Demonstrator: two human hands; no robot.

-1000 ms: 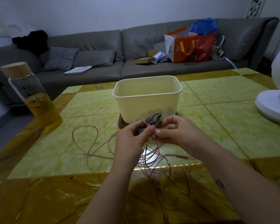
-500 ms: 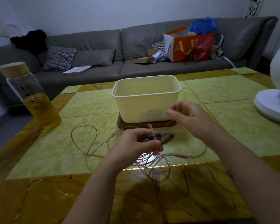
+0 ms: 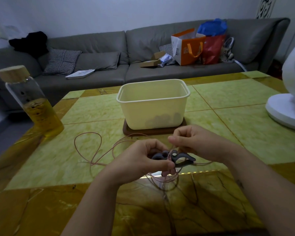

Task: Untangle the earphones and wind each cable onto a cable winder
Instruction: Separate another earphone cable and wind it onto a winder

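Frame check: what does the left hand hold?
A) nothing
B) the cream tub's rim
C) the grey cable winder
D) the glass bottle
C: the left hand grips the grey cable winder, with the right hand pinching the pink cable just above it.

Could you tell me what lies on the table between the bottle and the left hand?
In the head view, loops of pink cable lie there, between the bottle and the left hand.

Home living room, grey sofa point(image 3: 126, 53) with cushions, shopping bags point(image 3: 191, 46), marble coffee table point(image 3: 92, 159), white fan point(image 3: 289, 99)
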